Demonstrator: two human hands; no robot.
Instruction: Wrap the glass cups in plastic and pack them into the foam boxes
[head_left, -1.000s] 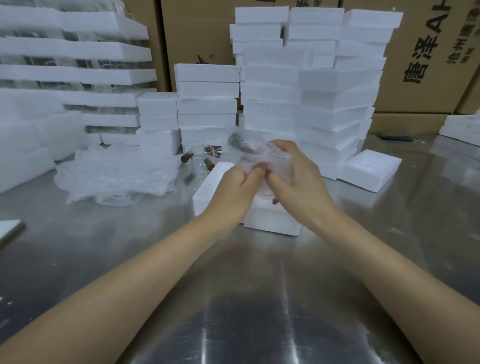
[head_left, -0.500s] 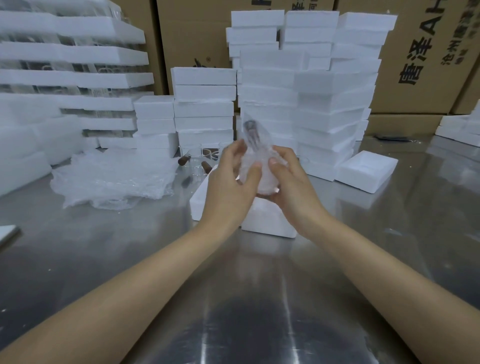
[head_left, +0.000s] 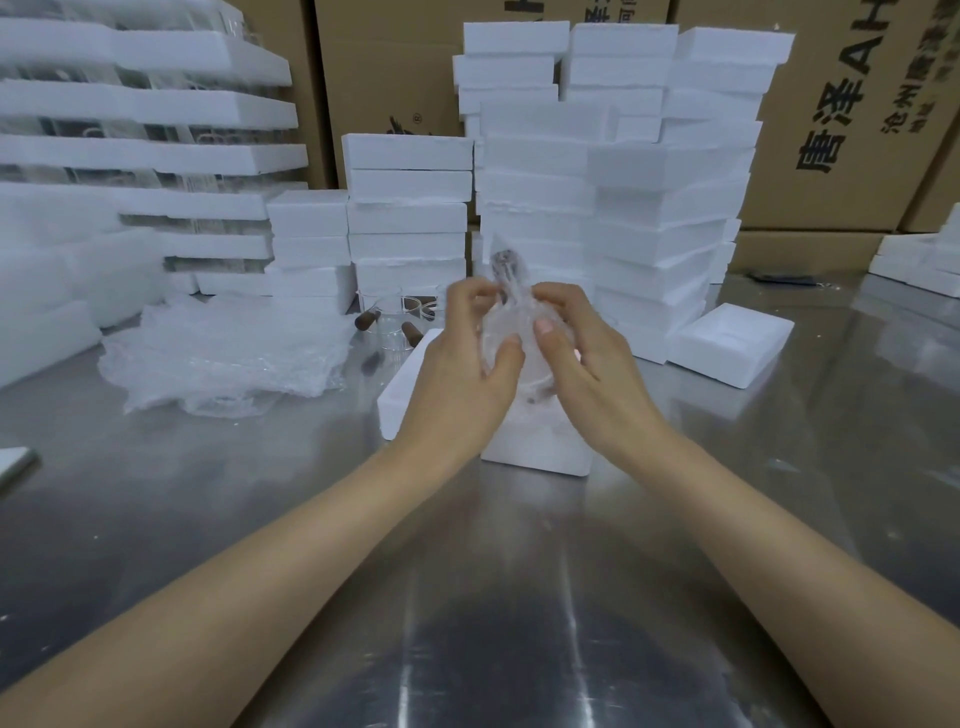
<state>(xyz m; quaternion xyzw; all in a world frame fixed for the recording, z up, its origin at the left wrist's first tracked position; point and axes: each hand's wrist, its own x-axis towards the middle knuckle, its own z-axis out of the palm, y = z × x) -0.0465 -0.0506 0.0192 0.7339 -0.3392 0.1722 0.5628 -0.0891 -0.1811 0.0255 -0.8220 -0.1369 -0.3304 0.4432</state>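
- We are gripping the plastic-wrapped glass cup between both hands, just above the foam box on the steel table.
- Our left hand is curling round its left side, thumb pressing the wrap.
- Our right hand is clasping its right side.
- Bare glass cups are standing behind, beside loose plastic sheets.
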